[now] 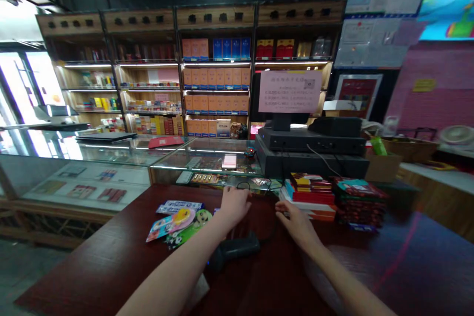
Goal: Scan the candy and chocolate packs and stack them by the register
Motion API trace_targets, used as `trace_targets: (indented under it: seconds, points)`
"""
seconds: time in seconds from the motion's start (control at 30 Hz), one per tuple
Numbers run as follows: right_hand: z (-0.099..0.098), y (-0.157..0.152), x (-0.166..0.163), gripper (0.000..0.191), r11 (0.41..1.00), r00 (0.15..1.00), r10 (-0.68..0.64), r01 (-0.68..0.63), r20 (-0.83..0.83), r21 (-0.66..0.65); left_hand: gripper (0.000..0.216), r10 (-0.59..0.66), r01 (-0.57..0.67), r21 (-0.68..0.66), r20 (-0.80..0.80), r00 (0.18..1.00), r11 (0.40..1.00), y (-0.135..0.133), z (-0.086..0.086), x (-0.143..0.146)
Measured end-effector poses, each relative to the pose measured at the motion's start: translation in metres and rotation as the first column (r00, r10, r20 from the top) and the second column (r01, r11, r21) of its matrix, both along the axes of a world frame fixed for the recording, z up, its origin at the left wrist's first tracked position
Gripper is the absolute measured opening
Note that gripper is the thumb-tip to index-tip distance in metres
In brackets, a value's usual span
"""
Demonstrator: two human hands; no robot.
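My left hand reaches over the dark red counter, near a thin black cable. Its fingers point away and are mostly hidden behind the back of the hand, so I cannot tell what is in it. My right hand is beside a stack of flat boxes, fingers loosely curved and apart, with nothing seen in them. Between my forearms lies a black handheld barcode scanner. Left of my left arm are colourful snack packets, including a green panda packet and blue-white sticks.
Behind the stack stands a black cash register with a pink paper sign. A pile of dark red packets sits at the right. Beyond the counter are a glass display case and shelves of boxes.
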State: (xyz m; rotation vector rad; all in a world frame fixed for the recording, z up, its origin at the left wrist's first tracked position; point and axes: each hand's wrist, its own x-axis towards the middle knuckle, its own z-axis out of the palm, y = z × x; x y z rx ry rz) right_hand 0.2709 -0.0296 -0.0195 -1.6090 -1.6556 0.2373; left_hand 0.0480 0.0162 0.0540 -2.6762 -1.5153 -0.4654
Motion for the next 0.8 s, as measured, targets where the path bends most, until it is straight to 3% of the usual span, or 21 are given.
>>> trace_targets:
  seconds: [0.4, 0.8]
  points:
    - [0.013, 0.023, -0.072, 0.015, 0.988, 0.989, 0.126, -0.118, 0.074, -0.097, 0.021, 0.152, -0.154, -0.012, -0.085, 0.985, 0.988, 0.031, -0.022, -0.076]
    - [0.015, 0.043, -0.107, 0.026, 0.951, 0.972, 0.234, -0.222, 0.032, -0.213, 0.028, 0.167, -0.17, -0.015, -0.14, 0.976, 0.985, 0.036, -0.028, -0.096]
